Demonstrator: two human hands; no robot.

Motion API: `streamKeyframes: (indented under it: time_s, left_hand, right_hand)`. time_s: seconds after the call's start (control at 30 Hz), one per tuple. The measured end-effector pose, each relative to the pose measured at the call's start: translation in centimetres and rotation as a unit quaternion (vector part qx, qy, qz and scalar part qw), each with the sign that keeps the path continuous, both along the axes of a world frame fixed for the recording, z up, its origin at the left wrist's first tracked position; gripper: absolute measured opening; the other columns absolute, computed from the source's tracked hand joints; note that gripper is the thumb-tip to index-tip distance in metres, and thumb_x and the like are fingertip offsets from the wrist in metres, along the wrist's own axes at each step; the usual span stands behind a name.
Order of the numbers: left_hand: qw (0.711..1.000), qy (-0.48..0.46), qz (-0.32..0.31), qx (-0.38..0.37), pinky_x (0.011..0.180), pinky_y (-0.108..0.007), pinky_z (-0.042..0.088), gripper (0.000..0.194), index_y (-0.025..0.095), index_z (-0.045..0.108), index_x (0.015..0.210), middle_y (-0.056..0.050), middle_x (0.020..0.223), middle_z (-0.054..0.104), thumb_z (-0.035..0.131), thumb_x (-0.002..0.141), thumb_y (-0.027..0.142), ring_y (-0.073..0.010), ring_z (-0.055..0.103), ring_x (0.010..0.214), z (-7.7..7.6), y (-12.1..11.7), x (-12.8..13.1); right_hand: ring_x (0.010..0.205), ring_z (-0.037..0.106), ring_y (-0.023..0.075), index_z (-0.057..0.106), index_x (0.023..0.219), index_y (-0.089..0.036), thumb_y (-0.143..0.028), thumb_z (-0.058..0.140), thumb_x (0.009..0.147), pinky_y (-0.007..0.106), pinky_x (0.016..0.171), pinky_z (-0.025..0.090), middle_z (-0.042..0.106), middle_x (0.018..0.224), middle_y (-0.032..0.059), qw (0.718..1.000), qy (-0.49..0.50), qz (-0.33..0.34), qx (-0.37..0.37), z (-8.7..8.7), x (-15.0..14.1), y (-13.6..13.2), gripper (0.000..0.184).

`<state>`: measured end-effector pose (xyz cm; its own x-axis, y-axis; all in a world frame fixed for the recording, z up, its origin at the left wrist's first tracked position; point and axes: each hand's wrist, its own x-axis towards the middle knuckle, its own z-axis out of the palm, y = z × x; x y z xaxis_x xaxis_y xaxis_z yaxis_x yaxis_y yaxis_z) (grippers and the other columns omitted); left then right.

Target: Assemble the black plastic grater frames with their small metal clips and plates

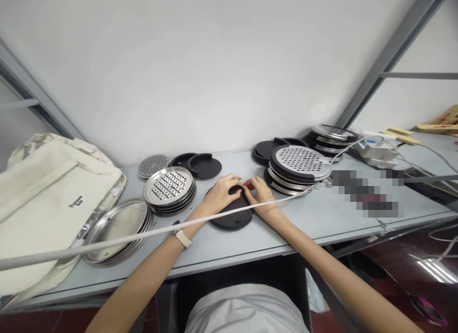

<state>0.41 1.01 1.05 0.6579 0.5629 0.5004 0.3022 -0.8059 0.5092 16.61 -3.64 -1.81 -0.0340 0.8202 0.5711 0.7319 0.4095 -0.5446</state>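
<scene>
A black round disc [232,222] with a raised rim lies flat on the table in front of me. My left hand [226,192] rests over its upper left part, fingers curled and closed at the far edge. From the right, my right hand [260,194] meets it there with thumb and fingers pinched together. The fingertips almost touch. Whatever small thing may be between them is hidden. A white cable [161,232] crosses the view in front of my forearms.
To the left stand a stack of round metal graters [168,186], a stack of steel plates [118,228] and a cream cloth bag [39,194]. Black discs [204,166] lie behind. On the right are stacked graters with black rims [302,162] and a white box [375,151].
</scene>
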Motion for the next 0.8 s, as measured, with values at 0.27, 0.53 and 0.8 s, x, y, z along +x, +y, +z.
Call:
streamKeyframes:
  time_s: [0.27,0.53,0.8]
  left_hand:
    - [1.000,0.010,0.012,0.014,0.092,-0.032,0.045,0.022,0.019,0.065,0.101,-0.006,0.111,0.059,0.055,0.082,0.014,-0.0179,0.057,0.101,-0.50,0.17,0.03]
    - [0.999,0.018,0.021,0.033,0.094,-0.035,0.043,0.021,0.019,0.066,0.100,-0.006,0.110,0.060,0.056,0.081,0.015,-0.0188,0.056,0.103,-0.54,0.19,0.06]
    - [1.000,0.014,0.000,0.013,0.089,-0.031,0.045,0.021,0.019,0.065,0.101,-0.006,0.107,0.063,0.056,0.082,0.015,-0.0179,0.059,0.098,-0.19,0.15,-0.06]
  right_hand:
    - [0.077,0.050,0.0200,0.049,0.077,-0.019,-0.016,0.047,0.082,0.034,0.073,0.042,0.052,0.076,0.0047,1.000,0.006,-0.003,-0.003,-0.09,0.08,0.04,0.007]
    - [0.075,0.050,0.0199,0.049,0.075,-0.020,-0.019,0.050,0.082,0.034,0.072,0.043,0.053,0.074,0.0046,1.000,0.003,0.001,0.001,-0.12,0.18,0.19,0.007]
    - [0.074,0.050,0.0198,0.050,0.076,-0.020,-0.016,0.052,0.075,0.034,0.072,0.043,0.053,0.074,0.0040,1.000,0.000,-0.005,0.010,-0.07,0.03,0.08,0.005]
